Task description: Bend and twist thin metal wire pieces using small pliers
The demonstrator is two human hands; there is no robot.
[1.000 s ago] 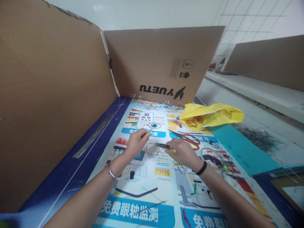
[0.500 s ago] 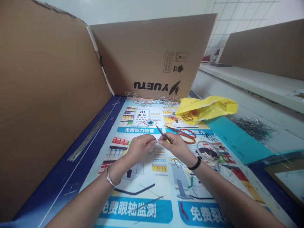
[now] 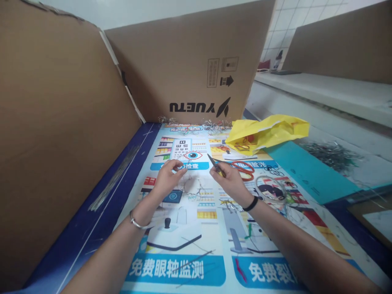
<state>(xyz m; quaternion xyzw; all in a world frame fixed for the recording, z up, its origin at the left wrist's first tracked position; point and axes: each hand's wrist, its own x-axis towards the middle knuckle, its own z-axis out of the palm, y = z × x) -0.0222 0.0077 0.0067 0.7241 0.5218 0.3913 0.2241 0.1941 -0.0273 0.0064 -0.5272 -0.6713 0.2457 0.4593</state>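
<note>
A: Left hand (image 3: 168,179)?
B: Sitting left of the frame's centre. The fingers are curling and the thumb is reaching toward the index fingertip; whether anything is being pinched there, I cannot tell.
A: And the right hand (image 3: 227,179)?
B: Just right of centre, closing around a pair of pliers (image 3: 217,166). The dark nose is pointing toward the upper left, and a bit of yellow handle is showing beside the fingers.
A: Where is the wire ring (image 3: 201,192) lying?
B: Mid-frame, between the two hands, nearer the left. It is showing as a thin, uneven loop over the printed poster (image 3: 174,239); contact with the fingertips is too fine to resolve.
A: Surroundings?
B: Red-handled scissors (image 3: 253,168) are lying right of centre, partly behind the right hand. A yellow bag (image 3: 275,132) is slumping open toward the upper right, overlapping a turquoise board (image 3: 312,175). A bundle of straight wires (image 3: 114,179) is lying at the left, and a wire tangle (image 3: 332,157) is spreading at the right.
</note>
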